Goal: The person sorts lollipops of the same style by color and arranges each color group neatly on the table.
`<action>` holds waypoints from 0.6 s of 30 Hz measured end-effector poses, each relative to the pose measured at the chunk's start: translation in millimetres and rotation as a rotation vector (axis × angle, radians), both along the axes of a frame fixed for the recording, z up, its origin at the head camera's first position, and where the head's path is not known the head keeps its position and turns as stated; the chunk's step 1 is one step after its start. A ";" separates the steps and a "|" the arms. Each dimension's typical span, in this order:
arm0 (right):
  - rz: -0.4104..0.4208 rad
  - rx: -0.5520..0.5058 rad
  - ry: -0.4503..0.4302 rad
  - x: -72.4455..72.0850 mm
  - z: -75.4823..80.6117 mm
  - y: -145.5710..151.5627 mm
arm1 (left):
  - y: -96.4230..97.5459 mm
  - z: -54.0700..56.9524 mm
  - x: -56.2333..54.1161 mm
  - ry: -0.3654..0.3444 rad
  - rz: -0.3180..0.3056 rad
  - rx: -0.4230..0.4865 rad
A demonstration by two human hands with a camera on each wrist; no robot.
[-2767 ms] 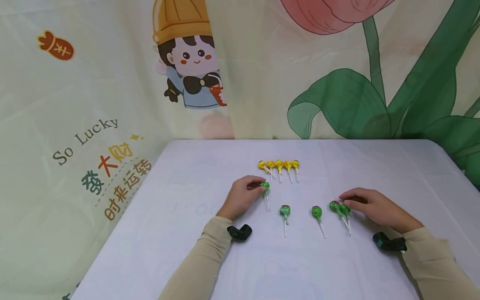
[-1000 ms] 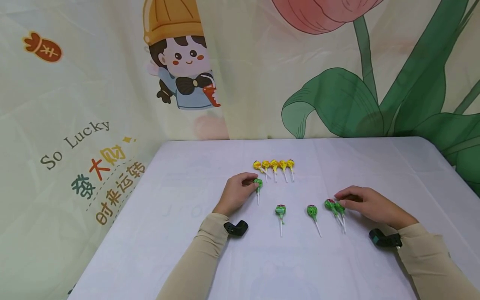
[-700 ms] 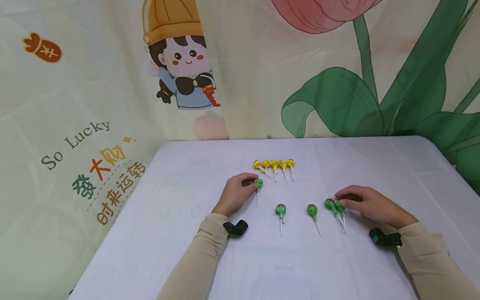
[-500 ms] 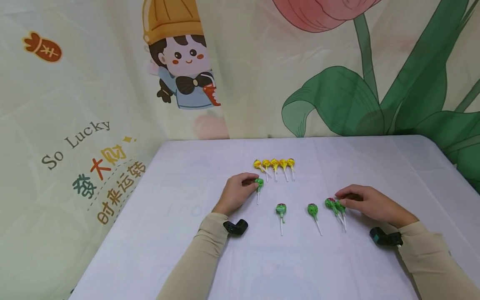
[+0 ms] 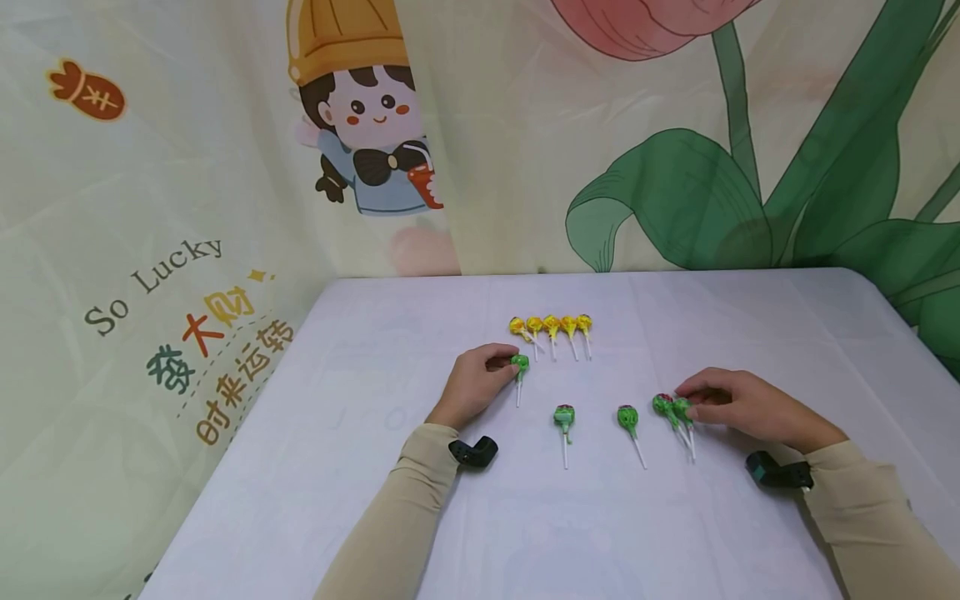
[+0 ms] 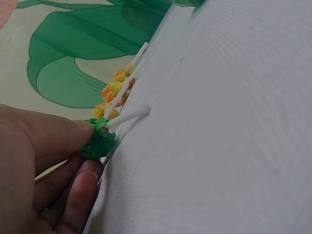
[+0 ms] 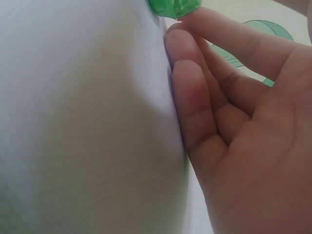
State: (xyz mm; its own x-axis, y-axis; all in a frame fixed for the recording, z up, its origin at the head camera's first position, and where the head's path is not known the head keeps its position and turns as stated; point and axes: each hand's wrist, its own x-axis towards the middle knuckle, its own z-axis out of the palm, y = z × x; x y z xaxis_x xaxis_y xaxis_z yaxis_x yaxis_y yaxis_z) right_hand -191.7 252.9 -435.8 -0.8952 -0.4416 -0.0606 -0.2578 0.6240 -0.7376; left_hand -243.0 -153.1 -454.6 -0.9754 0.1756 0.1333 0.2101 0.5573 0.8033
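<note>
In the head view, my left hand (image 5: 477,382) pinches a green lollipop (image 5: 519,363) by its wrapped head, just in front of the yellow row. The left wrist view shows the thumb against the green wrapper (image 6: 100,141), with the stick pointing away. On the right, my right hand (image 5: 746,404) has index finger and thumb about the head of another green lollipop (image 5: 682,408). The thumb's contact is out of sight in the right wrist view, where a fingertip meets the green wrapper (image 7: 174,7). A further green lollipop (image 5: 663,405) lies against that one.
Several yellow lollipops (image 5: 552,325) lie side by side toward the back of the white-covered table (image 5: 570,517). Two more green lollipops, one left (image 5: 565,419) and one right (image 5: 628,419), lie apart between my hands. A printed cloth (image 5: 517,150) hangs behind.
My right hand shifts slightly, its thumb lower beside the rightmost green lollipop. Earlier, my left hand drew its green lollipop a little left. The view also shifted slightly.
</note>
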 end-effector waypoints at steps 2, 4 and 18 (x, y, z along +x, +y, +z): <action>0.001 -0.005 -0.002 -0.5 -1.2 0.9 | 0.0 -0.4 -0.4 -0.004 0.004 0.004; 0.003 -0.006 -0.002 -1.1 -2.3 1.5 | -0.1 -0.6 -0.5 -0.007 0.008 0.007; -0.031 0.004 0.010 -2.0 -4.5 0.0 | 0.5 -5.3 -1.3 0.008 0.029 -0.001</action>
State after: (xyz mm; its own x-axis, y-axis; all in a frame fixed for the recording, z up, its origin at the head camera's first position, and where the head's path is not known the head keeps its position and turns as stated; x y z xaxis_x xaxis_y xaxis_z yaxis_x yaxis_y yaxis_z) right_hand -193.7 252.9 -440.3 -0.9092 -0.4130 -0.0531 -0.2457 0.6350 -0.7324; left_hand -244.3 -152.6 -460.0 -0.9790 0.1471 0.1408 0.2000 0.5645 0.8009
